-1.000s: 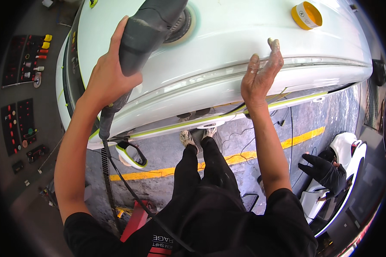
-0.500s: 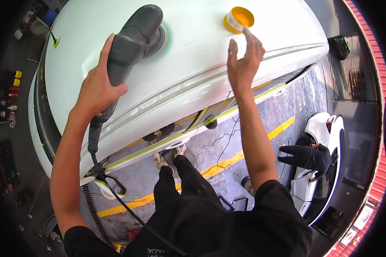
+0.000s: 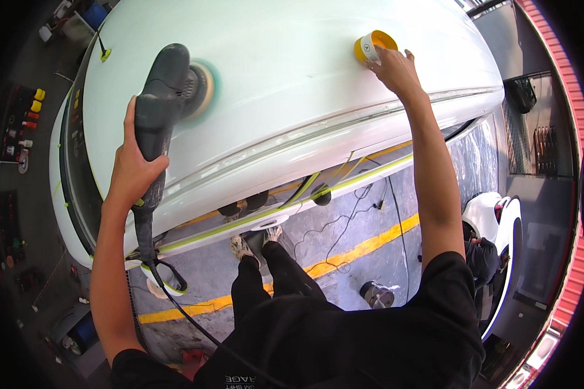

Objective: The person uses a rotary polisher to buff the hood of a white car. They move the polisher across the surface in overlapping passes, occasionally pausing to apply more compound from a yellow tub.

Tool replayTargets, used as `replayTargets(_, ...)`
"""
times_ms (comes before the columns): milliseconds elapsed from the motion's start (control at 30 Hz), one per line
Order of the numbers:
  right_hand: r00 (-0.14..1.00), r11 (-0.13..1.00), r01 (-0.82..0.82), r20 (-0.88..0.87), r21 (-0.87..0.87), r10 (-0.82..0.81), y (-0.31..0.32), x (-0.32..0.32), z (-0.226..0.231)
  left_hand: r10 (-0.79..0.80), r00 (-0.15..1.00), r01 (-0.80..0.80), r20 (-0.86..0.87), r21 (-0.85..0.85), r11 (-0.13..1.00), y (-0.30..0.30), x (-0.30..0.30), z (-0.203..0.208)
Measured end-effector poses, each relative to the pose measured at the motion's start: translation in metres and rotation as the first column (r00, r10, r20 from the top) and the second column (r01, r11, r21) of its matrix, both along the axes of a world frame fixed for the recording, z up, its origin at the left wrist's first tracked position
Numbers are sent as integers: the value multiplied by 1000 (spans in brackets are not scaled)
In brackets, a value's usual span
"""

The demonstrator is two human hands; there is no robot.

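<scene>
While L hand (image 3: 136, 172) wraps round black plastic polisher (image 3: 158, 107) at left of white car roof (image 3: 279, 78), R hand (image 3: 396, 70), half-curled, is at yellow round tub w/ white label (image 3: 367, 49), far right; grip unclear. Work prob. part-way; amt done/left can't tell.

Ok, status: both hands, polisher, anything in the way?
Left hand gripping polisher, pad at white car roof. Right hand at yellow tub, grip unclear. Black power cord running back from polisher.
</scene>
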State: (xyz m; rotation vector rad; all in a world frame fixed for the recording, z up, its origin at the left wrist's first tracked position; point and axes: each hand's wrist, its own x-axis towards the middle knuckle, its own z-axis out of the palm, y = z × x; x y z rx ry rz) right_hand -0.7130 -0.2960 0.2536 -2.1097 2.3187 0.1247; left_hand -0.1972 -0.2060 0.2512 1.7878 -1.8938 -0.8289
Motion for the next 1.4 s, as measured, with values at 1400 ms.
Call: replayTargets(1400,925,703,140,346,-698,159,101,45,-117,-123,992,123,-13,14,992,12,-37,14)
